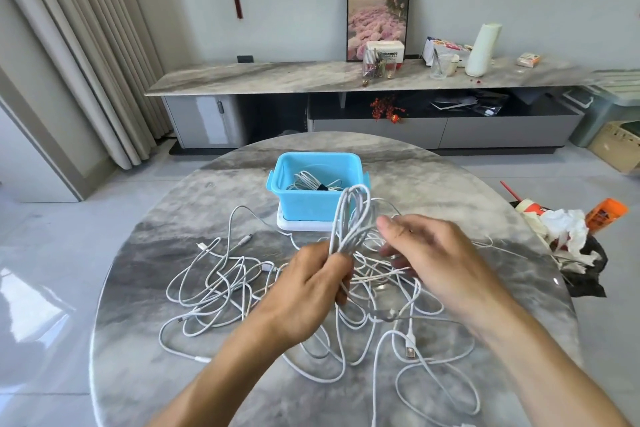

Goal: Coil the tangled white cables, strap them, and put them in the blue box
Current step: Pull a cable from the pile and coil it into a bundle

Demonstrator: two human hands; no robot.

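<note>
My left hand grips the lower end of a coil of white cable whose loops stand upright in front of the blue box. My right hand hovers just right of the coil with fingers relaxed; whether it touches a strand I cannot tell. Tangled white cables sprawl over the round marble table, with a USB plug lying near my right forearm. Inside the blue box lies a coiled cable with a black strap. The box stands on its white lid.
Crumpled paper, an orange bottle and a black bag sit at the table's right edge. A long low cabinet with a framed picture stands against the far wall. Curtains hang at the left.
</note>
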